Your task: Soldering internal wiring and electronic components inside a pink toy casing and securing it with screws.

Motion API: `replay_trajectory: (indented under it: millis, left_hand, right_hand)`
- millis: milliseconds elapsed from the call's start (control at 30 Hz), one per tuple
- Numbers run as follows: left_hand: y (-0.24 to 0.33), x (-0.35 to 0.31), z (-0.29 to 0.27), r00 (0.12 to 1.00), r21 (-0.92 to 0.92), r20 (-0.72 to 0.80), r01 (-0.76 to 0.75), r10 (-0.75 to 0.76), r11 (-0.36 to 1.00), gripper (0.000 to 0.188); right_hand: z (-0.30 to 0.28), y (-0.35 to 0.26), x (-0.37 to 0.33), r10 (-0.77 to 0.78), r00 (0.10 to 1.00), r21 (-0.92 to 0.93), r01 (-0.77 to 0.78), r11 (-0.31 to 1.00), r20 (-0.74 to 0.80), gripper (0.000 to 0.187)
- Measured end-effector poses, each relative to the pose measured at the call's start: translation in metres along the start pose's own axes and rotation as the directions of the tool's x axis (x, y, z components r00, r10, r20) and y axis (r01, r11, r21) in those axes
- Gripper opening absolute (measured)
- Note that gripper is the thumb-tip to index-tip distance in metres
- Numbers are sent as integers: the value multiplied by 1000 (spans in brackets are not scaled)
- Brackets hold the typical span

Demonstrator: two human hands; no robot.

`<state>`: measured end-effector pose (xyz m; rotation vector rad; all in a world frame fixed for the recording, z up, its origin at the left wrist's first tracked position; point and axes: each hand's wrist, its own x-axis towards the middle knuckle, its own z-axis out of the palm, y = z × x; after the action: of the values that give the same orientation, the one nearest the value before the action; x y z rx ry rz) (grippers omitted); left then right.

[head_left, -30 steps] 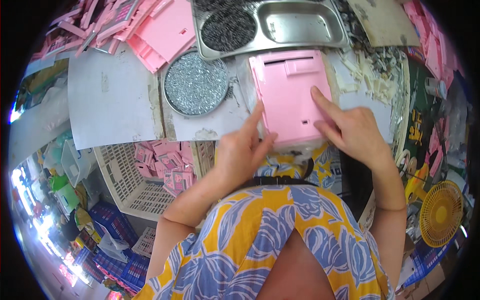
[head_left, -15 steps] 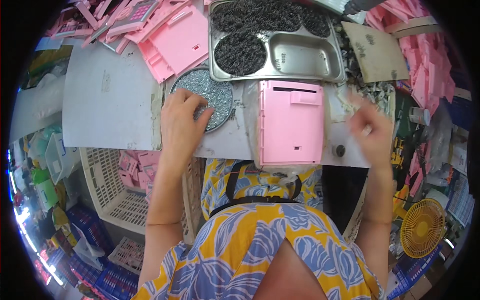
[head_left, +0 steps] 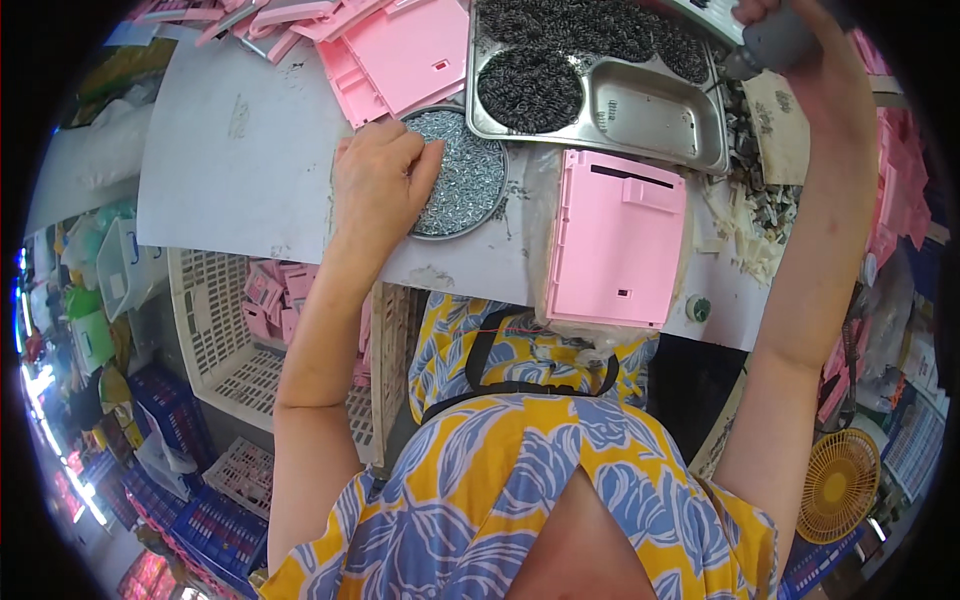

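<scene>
My left hand [head_left: 385, 180] rests over the left edge of a round dish [head_left: 411, 232] of small silvery screws [head_left: 462, 180]. Its fingers are curled closed; what they hold, if anything, is hidden. At the far right my right hand [head_left: 822, 62] is wrapped round a dark grey electric screwdriver [head_left: 775, 42], partly cut off by the picture's edge. Between my arms a pink plastic housing [head_left: 615, 245] lies flat on clear plastic film at the table's near edge. It has a dark slot near its far end and a raised block below that slot.
Beyond the housing stands a metal compartment tray [head_left: 650, 150] with dark springs [head_left: 530, 92]. Pink panels [head_left: 410, 60] are heaped at the far left. Small pale parts [head_left: 755, 235] lie right of the housing, near a small green-topped round object [head_left: 697, 308]. A crate [head_left: 225, 345] of pink parts stands below left.
My right hand has moved up and away to the far right and closed round the screwdriver. My left hand's fingers have curled in at the screw dish. The view has shifted slightly.
</scene>
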<state>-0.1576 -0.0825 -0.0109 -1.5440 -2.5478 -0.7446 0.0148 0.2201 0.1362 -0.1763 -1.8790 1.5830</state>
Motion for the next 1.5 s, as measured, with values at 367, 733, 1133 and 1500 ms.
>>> replay_trajectory:
  millis: [367, 733, 1133, 1500]
  left_hand:
    - [37, -8, -5, 991, -365, -43, -136, 129, 921, 13]
    - [122, -16, 6, 924, -580, -31, -327, 381, 746, 14]
    - [117, -30, 2, 923, -434, -35, -360, 384, 826, 17]
    - [24, -6, -2, 997, 32, 53, -57, 55, 998, 12]
  right_hand:
    - [28, 6, -120, -13, 1000, 344, 11, 939, 4, 33]
    - [51, -39, -138, -64, 985, 405, -5, 914, 158, 29]
    - [76, -31, -139, 19, 992, 424, -72, 903, 128, 30]
    - [54, -25, -149, 20, 1000, 268, -21, 963, 8, 23]
